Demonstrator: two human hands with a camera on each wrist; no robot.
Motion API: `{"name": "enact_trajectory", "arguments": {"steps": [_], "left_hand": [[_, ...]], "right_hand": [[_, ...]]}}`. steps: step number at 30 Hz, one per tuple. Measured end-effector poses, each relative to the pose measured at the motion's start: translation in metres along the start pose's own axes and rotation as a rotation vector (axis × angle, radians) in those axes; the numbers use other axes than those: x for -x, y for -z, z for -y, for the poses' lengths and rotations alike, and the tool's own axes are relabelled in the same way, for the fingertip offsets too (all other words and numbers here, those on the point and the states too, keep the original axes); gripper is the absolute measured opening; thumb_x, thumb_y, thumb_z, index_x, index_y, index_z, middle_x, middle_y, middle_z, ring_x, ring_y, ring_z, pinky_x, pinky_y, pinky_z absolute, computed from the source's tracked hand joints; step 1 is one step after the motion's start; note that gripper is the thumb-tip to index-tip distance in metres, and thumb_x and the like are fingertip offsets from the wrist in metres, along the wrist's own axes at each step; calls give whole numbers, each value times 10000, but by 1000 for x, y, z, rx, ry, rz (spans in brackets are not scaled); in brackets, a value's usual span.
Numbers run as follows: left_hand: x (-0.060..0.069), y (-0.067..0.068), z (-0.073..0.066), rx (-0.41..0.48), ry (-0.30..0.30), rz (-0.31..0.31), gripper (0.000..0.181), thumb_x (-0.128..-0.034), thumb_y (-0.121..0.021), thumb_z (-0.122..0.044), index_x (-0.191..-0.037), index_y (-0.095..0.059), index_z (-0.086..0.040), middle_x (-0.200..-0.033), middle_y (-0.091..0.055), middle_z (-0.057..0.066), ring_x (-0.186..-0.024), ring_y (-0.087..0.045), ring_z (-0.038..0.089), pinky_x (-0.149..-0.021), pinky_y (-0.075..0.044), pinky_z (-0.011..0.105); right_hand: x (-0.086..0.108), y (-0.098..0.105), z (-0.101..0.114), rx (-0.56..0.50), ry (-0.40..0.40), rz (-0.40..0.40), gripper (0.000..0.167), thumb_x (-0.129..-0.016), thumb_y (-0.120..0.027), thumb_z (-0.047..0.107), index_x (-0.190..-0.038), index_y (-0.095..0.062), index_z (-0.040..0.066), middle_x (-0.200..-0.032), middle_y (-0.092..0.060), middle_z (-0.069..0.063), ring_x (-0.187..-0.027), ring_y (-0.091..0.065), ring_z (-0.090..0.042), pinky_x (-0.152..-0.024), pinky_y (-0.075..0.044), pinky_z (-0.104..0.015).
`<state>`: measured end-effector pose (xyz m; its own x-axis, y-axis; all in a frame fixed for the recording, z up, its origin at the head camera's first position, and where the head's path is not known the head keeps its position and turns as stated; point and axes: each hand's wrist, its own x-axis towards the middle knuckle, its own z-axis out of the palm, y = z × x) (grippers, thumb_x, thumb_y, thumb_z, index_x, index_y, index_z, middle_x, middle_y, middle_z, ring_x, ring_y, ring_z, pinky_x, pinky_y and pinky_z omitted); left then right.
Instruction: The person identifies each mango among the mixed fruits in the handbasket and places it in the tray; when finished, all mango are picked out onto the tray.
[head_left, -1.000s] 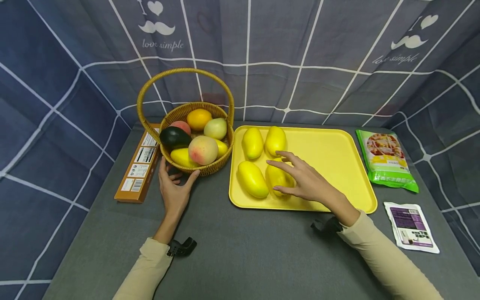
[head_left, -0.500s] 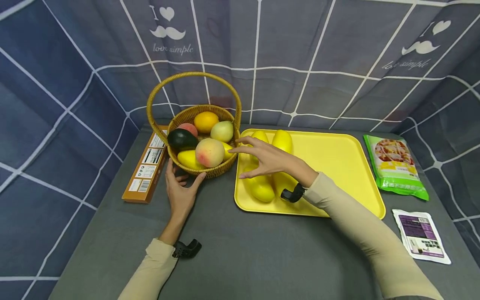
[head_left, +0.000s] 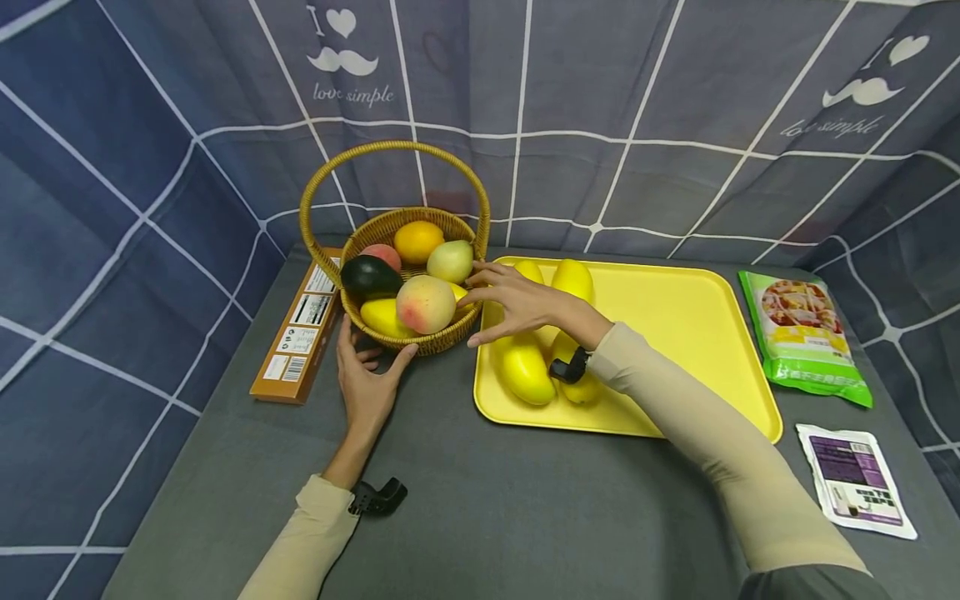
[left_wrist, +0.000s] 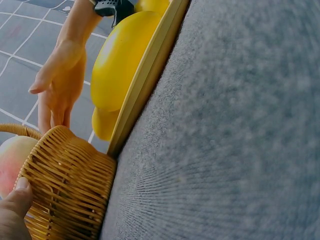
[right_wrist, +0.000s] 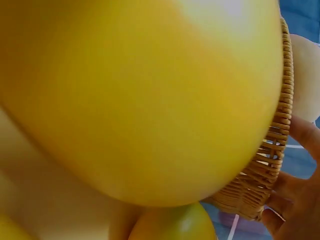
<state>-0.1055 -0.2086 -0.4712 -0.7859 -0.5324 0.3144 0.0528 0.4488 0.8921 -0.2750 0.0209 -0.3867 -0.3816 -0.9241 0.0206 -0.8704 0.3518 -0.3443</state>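
Observation:
A wicker basket (head_left: 427, 343) with a tall handle stands at the left. It holds a peach (head_left: 426, 304), a dark avocado (head_left: 371, 277), a pale green fruit (head_left: 451, 261), an orange fruit (head_left: 417, 242), a reddish fruit (head_left: 381, 254) and yellow fruit. My left hand (head_left: 367, 392) holds the basket's front left side, its thumb on the woven wall in the left wrist view. At the basket's right side, my right hand (head_left: 517, 302) touches the rim with extended fingers, thumb spread. Under that arm several yellow mangoes (head_left: 527, 373) lie on a yellow tray (head_left: 675, 333).
An orange-brown box (head_left: 281, 387) lies left of the basket, partly behind it. To the tray's right are a green food packet (head_left: 808, 333) and a white and purple pouch (head_left: 857, 479). A grey gridded curtain (head_left: 570, 100) hangs behind the grey table (head_left: 525, 517).
My right hand has moved left from above the mangoes to the basket's right side. The left hand keeps its place on the basket. The head view has shifted slightly.

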Motion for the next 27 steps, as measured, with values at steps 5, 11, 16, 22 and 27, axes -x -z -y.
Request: {"name": "enact_trajectory", "arguments": {"steps": [5, 11, 16, 22, 27], "left_hand": [[0, -1, 0, 0, 0, 0, 1035, -762, -856, -308, -1565, -203, -283, -1422, -428, 147, -1003, -566, 308, -837, -400, 339], [-1, -1, 1, -4, -5, 1, 1044, -757, -858, -321, -1566, -199, -284, -1418, -430, 145, -1003, -568, 305, -835, -402, 343], [0, 0, 1, -3, -4, 3, 1034, -764, -852, -318, -1566, -201, -285, -1417, -429, 148, -1001, -567, 307, -837, -404, 344], [0, 0, 1, 0, -1, 6, 1041, -760, -856, -305, -1566, -199, -284, -1413, -431, 154, -1000, -570, 311, -839, -411, 353], [0, 0, 1, 2, -5, 5, 1048, -756, -861, -295, -1567, -196, -284, -1420, -428, 152, -1001, -569, 312, -841, -407, 357]], "right_hand": [[-7, 1, 1, 42, -6, 56, 629, -811, -646, 677, -1299, -636, 280, -1467, -472, -117, -1499, -140, -368, -1198, -24, -549], [-14, 1, 4, 97, -32, 153, 651, -789, -514, 817, -1248, -649, 376, -1505, -412, -71, -1516, -24, -365, -1176, 78, -572], [-15, -1, 4, 119, -17, 132, 633, -784, -532, 811, -1227, -663, 378, -1476, -438, -62, -1513, -57, -366, -1175, 37, -587], [-15, 1, 1, 120, 18, 73, 601, -777, -569, 791, -1197, -680, 376, -1488, -419, -84, -1466, -230, -318, -1174, -63, -580], [-12, 5, 1, 110, 59, 13, 584, -775, -627, 744, -1215, -677, 363, -1453, -438, -106, -1350, -371, -272, -1125, -215, -505]]}}
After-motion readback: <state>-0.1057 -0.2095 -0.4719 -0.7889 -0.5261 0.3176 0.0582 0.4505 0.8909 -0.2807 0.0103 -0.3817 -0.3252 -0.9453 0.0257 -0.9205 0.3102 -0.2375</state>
